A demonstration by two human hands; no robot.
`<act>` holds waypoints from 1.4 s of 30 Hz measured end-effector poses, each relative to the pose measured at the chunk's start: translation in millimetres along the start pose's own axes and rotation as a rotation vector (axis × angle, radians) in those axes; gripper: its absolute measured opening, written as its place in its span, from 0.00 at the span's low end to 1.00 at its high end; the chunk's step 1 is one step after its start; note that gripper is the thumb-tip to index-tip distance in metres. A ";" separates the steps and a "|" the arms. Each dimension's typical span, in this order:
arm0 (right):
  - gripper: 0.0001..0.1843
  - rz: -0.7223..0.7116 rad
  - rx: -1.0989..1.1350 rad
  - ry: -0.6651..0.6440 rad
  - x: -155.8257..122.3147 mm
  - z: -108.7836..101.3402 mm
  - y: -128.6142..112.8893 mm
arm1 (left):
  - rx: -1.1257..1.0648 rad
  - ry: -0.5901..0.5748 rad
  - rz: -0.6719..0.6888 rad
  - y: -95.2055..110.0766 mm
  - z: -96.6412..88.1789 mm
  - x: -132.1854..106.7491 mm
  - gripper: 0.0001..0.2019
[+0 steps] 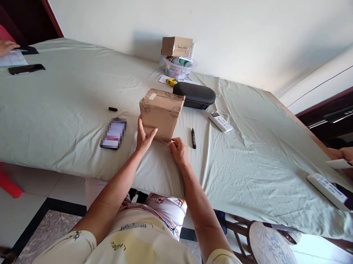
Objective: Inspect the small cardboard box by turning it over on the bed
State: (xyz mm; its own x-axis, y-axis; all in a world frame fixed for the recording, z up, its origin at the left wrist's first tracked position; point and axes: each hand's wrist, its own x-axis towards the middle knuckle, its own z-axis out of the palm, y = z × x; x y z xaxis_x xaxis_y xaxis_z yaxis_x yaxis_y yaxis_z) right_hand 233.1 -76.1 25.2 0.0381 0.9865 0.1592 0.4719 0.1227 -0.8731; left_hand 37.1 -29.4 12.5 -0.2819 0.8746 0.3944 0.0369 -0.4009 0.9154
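A taped cardboard box (161,113) stands on the table covered with a pale green cloth (62,114). My left hand (144,137) rests against the box's near left side, palm to the cardboard and fingers spread. My right hand (178,149) lies at the box's near right bottom corner, its fingers curled in a pinch on something small I cannot make out. A black marker (193,138) lies just right of that hand. A phone (114,133) lies left of my left hand.
A black case (194,95), a yellow tape measure (171,81), a white remote (220,122), a marker cap (113,109), and a second box (176,46) on a plastic tub (176,68) sit farther back. Other people's hands (0,47) (351,157) show at both edges. A round stool (272,251) stands right.
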 end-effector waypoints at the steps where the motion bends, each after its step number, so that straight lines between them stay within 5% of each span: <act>1: 0.16 -0.012 -0.045 -0.016 -0.3 -0.3 -0.5 | 0.019 -0.010 0.002 0.8 -0.9 0.0 0.52; 7: 0.17 -0.100 -0.191 -0.141 -0.5 -3.2 -3.5 | 0.099 0.023 0.048 8.3 -4.7 -1.4 0.42; 19: 0.45 -0.075 -0.102 -0.093 -2.2 -6.6 -11.1 | -0.067 0.086 0.140 15.1 -4.3 2.0 0.30; 27: 0.45 -0.044 0.077 -0.126 -3.9 -0.9 -17.8 | 0.115 0.107 0.281 17.3 -4.4 0.1 0.35; 36: 0.45 -0.031 0.051 -0.157 -3.2 0.0 -18.0 | 0.013 0.029 0.111 10.4 -1.3 -2.1 0.37; 42: 0.43 -0.034 0.042 -0.007 0.8 -9.9 -14.3 | -0.012 0.076 0.122 10.9 -2.0 0.6 0.34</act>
State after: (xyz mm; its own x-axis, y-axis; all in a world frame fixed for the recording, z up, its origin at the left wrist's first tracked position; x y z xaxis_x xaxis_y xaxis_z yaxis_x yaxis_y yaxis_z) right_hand 235.1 -78.1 42.4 0.0161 0.9824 0.1861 0.4353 0.1606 -0.8858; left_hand 35.4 -33.8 22.5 -0.3482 0.7963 0.4947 0.0638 -0.5064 0.8600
